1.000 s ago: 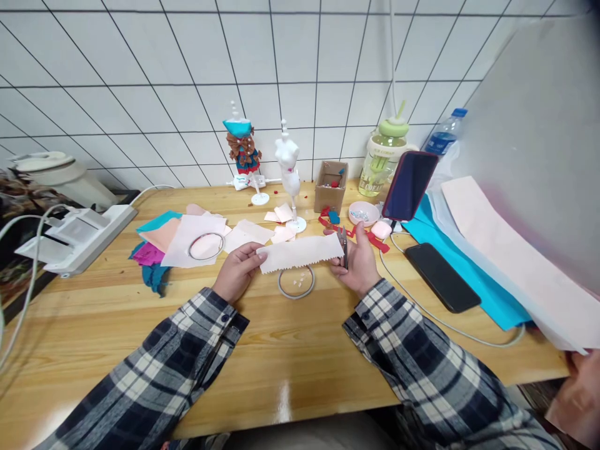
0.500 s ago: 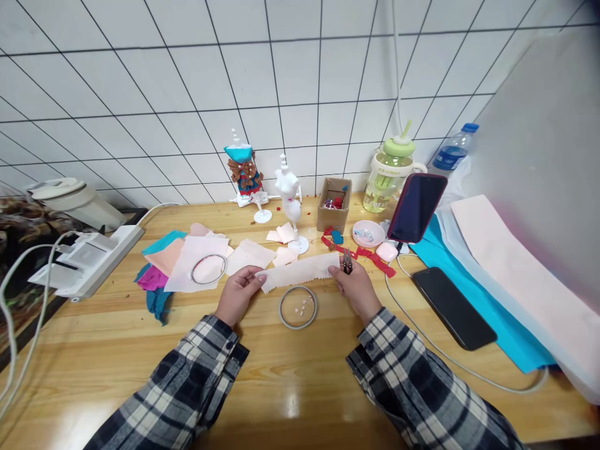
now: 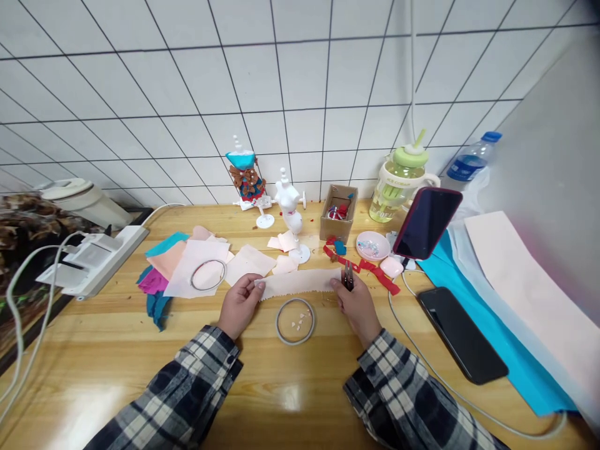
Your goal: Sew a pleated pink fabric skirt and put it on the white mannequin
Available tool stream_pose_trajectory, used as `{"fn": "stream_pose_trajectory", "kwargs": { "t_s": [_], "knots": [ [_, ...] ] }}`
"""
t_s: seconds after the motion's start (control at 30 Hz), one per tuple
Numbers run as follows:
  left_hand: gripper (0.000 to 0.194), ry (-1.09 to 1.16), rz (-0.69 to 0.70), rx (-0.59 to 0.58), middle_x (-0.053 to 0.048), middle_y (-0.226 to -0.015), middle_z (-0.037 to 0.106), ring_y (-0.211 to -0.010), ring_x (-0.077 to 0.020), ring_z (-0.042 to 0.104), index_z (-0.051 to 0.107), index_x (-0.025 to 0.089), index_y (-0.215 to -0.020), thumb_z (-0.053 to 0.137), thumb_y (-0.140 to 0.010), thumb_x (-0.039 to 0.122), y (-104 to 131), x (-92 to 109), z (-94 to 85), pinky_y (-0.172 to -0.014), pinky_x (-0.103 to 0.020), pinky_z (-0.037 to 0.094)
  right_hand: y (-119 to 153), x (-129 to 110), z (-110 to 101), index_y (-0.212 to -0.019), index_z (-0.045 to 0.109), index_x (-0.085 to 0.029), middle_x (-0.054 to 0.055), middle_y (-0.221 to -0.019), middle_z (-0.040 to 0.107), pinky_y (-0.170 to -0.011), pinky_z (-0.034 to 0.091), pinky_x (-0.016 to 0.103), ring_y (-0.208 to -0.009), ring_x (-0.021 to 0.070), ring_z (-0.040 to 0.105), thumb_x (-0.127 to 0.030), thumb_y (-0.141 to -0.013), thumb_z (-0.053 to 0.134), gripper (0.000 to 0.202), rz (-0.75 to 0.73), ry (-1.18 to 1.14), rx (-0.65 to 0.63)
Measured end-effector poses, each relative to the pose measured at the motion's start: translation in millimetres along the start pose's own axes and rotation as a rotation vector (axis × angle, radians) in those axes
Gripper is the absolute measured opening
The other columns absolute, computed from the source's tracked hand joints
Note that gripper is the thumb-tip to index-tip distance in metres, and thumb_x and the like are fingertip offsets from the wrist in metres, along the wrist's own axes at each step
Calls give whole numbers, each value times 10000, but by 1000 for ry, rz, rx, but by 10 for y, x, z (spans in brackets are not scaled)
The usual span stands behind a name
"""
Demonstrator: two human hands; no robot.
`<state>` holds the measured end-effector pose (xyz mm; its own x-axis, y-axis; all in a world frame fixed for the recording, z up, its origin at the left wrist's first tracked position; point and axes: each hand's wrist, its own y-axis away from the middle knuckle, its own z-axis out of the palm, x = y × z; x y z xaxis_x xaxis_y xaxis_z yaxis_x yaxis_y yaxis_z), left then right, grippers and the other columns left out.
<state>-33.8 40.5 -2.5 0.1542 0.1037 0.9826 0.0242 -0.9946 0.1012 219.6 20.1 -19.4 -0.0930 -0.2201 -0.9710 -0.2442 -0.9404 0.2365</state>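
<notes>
Right hand turned over, pale strip drawn level

Since the earliest frame, my right hand (image 3: pixel 359 306) has rolled from an upturned palm to a pinch on the right end of the pale strip (image 3: pixel 300 282), which now runs nearly level from left to right. My left hand (image 3: pixel 239 306) pinches the other end between thumb and fingers. Between them the strip looks fairly taut, its toothed edge towards me; I cannot tell whether it touches the table (image 3: pixel 262 387). My right hand also keeps the small scissors (image 3: pixel 347 277), tips pointing to the far side.

Just on the near side of the strip, a grey ring (image 3: pixel 295 343) lies flat around a few tiny scraps (image 3: pixel 294 324). Off to the left, a second ring (image 3: pixel 192 279) rests on a pale square (image 3: pixel 178 281) that overlaps coloured pieces (image 3: pixel 169 257).

Beyond the strip I see a bare white dress form (image 3: pixel 287 197), with a dressed one (image 3: pixel 246 178) farther left. Right of the bare form stands an open cardboard box (image 3: pixel 335 230), then a pink dish (image 3: pixel 373 254) of small bits. Red strips (image 3: pixel 387 281) lie on the near side of the dish. Farther right, one phone (image 3: pixel 427 222) is propped up above a flat black phone (image 3: pixel 462 334), beside a blue sheet (image 3: pixel 529 387).
</notes>
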Motion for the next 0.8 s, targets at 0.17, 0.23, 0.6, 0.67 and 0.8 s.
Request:
{"fn": "stream_pose_trajectory", "kwargs": {
  "t_s": [0.17, 0.23, 0.6, 0.67, 0.8],
  "knots": [
    [322, -67, 40, 48, 47, -581, 505, -529, -123, 421, 589, 205, -865, 663, -771, 504, 24, -19, 15, -525, -239, 314, 6, 62, -18, -872, 584, -221, -49, -538, 469, -454, 329, 263, -494, 147, 444, -458, -693, 673, 310, -3, 37, 45],
    [303, -83, 50, 55, 45, -584, 503, -534, -123, 419, 588, 204, -863, 651, -784, 489, 33, -18, 23, -530, -240, 315, 7, 73, -29, -872, 588, -219, -44, -544, 475, -459, 335, 269, -502, 151, 449, -457, -695, 671, 309, -4, 43, 36],
    [353, -62, 92, 19, 17, -665, 619, -605, -145, 524, 562, 194, -904, 662, -766, 503, 15, -47, 38, -598, -257, 396, 43, 14, -60, -845, 584, -201, -43, -563, 497, -488, 367, 266, -523, 145, 472, -455, -698, 672, 306, -41, -1, -3],
    [372, -60, 101, 6, 25, -645, 608, -594, -139, 518, 551, 190, -922, 658, -767, 509, 5, -60, 28, -593, -254, 395, 81, 13, -59, -837, 588, -200, -38, -565, 507, -492, 371, 265, -541, 151, 488, -459, -691, 680, 312, -60, -15, 27],
    [403, -41, 118, 1, 42, -609, 579, -566, -125, 500, 559, 182, -920, 667, -748, 530, -12, -104, 7, -570, -243, 382, 148, 23, -27, -850, 585, -184, -21, -608, 551, -498, 380, 258, -580, 153, 508, -484, -649, 715, 383, -99, -43, 88]
  ]
}}
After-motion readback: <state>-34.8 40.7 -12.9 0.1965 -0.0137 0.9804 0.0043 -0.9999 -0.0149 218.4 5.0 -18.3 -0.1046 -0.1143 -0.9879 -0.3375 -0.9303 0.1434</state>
